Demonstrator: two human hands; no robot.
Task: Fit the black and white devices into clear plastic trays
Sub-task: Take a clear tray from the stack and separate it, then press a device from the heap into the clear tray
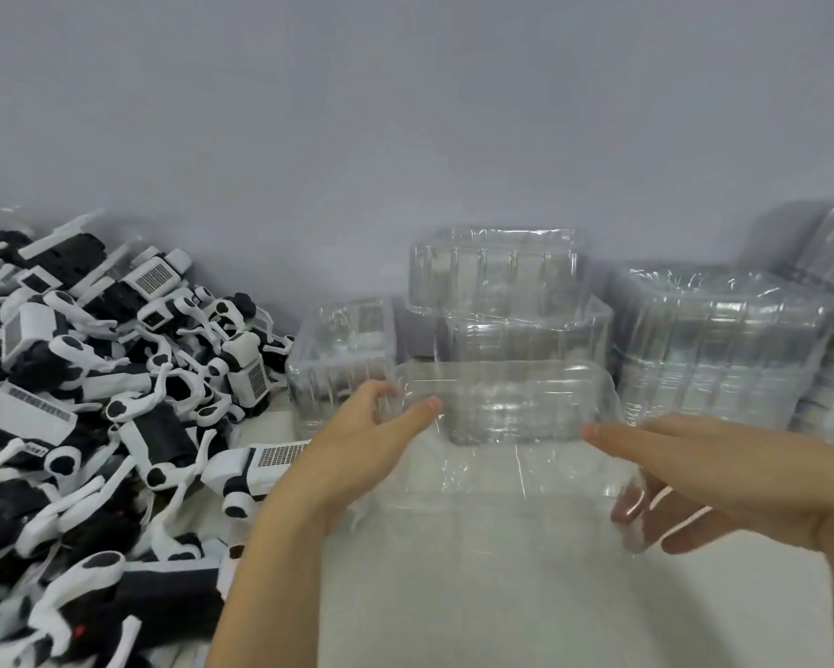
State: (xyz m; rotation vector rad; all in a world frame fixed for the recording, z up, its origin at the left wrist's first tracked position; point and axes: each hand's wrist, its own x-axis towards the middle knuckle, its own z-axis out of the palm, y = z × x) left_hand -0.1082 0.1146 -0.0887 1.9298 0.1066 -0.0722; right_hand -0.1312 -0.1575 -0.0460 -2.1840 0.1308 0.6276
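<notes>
Fingers (386, 392) of the left hand (357, 441) curl round the left edge of a clear plastic tray (502, 455), thumb on top and pinching it. Right hand (723, 479) holds the tray's right edge, thumb stretched over the top, fingers (656, 518) seen through the plastic underneath. The tray is held open in front of the person, above the pale surface (502, 609). Behind it stand stacks of clear trays (714, 344) against the wall, blurred, so their number is probably not countable. Black and white devices (92, 388) lie heaped at the left, apart from the held tray.
</notes>
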